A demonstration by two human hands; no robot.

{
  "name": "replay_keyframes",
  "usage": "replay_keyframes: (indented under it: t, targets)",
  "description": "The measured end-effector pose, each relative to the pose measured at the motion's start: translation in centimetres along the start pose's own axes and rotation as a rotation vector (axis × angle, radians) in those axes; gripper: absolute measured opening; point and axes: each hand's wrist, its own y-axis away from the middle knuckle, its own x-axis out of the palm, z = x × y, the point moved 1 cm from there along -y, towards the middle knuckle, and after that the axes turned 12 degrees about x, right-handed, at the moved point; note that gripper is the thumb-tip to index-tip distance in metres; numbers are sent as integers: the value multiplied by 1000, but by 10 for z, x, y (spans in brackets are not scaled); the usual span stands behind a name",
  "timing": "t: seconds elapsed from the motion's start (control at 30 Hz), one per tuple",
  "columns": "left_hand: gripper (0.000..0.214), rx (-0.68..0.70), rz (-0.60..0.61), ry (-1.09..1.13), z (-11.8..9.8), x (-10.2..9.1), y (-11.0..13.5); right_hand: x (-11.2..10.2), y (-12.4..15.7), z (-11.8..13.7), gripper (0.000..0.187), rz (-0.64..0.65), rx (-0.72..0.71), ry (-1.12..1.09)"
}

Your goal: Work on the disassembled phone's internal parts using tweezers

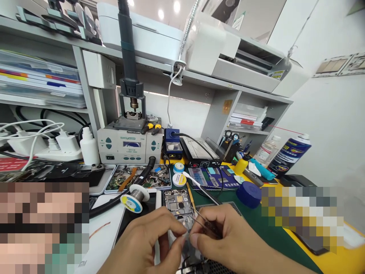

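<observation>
Toward six o'clock, one opened phone (177,201) shows grey, chip-studded innards; the right hand (224,234) clamps one pair of tweezers (210,227), the grip of the left hand (151,236) cannot be told; two round tubs (179,180) sit at twelve o'clock, one solder spool (136,199) at nine

Your worktop (346,259) shows yellow along its right edge, beyond a dark green mat (265,234), with a navy-blue round cap (248,195), a white spool (138,196) labelled yellow and blue, and an opened phone (177,207) patched grey, black and gold.
</observation>
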Motion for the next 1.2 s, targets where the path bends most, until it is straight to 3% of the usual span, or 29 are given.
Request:
replay_keyframes:
  t: [0.13,0.37,0.6,0.7,0.8,0.97,1.2]
  targets:
    - [20,-4,51,26,-1,-1,-1,-1,-1,-1,8,25,-14,-5]
    - [27,129,110,-31,0,-4,6,-4,-2,1,10,93,-11,-39]
    - [25,149,90,-141,-4,-3,3,-3,-2,1,9,117,1,-66]
    - [23,32,60,-40,-5,-1,-3,-3,-3,2,11,119,-2,-70]
    - [17,-206,4,156,-5,-1,-8,-5,-3,3,18,127,-22,-81]
    - [26,-620,6,526,-5,-4,-12,-12,4,6,51,113,-144,45]
    - [36,-673,31,767,-1,-10,-14,-9,20,11,45,38,-150,451]
